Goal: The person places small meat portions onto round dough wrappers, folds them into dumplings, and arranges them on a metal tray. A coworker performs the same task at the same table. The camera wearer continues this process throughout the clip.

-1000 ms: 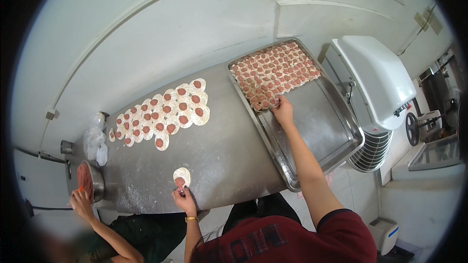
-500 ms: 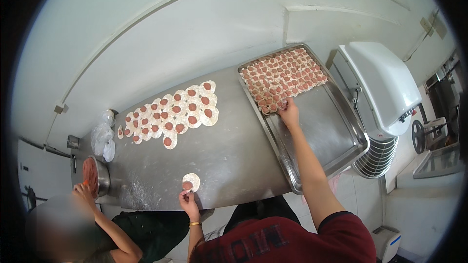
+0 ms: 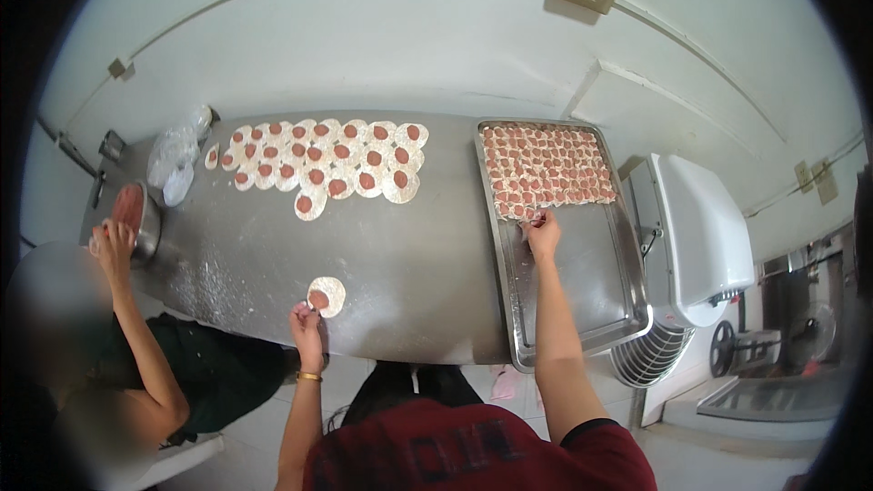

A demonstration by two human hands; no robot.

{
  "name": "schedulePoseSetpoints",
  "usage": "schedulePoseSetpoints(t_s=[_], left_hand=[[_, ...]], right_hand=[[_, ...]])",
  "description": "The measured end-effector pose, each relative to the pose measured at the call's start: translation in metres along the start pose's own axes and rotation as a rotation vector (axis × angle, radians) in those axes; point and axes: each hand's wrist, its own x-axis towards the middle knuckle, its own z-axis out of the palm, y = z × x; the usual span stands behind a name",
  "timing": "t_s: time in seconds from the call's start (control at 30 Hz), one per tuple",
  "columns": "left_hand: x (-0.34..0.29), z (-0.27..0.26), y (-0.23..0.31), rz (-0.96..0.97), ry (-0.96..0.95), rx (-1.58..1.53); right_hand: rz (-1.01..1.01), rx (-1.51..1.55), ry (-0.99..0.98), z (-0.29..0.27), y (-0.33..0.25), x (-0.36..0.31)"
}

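My left hand (image 3: 307,320) is at the near edge of the table, its fingers closed on the near-left rim of a round dough wrapper (image 3: 331,289) with a lump of pink meat filling. Over the metal tray (image 3: 582,286), my right hand (image 3: 544,238) pinches a small filled dumpling (image 3: 538,216) at the front edge of the packed rows. Those rows of open-topped dumplings (image 3: 550,164) fill the far part of the tray. Farther left, overlapping wrappers (image 3: 341,155) lie flat on the steel table (image 3: 418,264), each bearing a meat lump.
At left, a co-worker's hand (image 3: 114,245) is at a metal bowl (image 3: 145,232) of pink meat filling. Behind it are plastic bags (image 3: 173,159) and a small metal cup (image 3: 112,145). A white machine (image 3: 700,236) with a wire guard stands right of the tray.
The whole view has swung, so the table and tray appear straighter. Both my hands stay at the same places, left by the lone wrapper, right at the dumpling rows' front. The co-worker's hand remains at the bowl.
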Motion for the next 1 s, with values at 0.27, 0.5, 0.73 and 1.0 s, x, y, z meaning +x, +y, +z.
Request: schedulePoseSetpoints(t_s=[0.27,0.5,0.73,1.0], left_hand=[[0.002,-0.002,-0.008,0.106,0.015,0.157],[-0.002,0.001,0.000,0.109,0.043,0.218],[-0.002,0.003,0.002,0.074,0.069,0.224],[-0.001,0.000,-0.004,0.089,0.029,0.166]], right_hand=[[0.046,0.086,0.076,0.002,-0.007,-0.010],[0.181,-0.090,0.037,0.002,-0.012,-0.008],[0.190,-0.094,0.036,0.010,-0.013,-0.002],[0.104,-0.060,0.019,0.012,-0.001,0.006]])
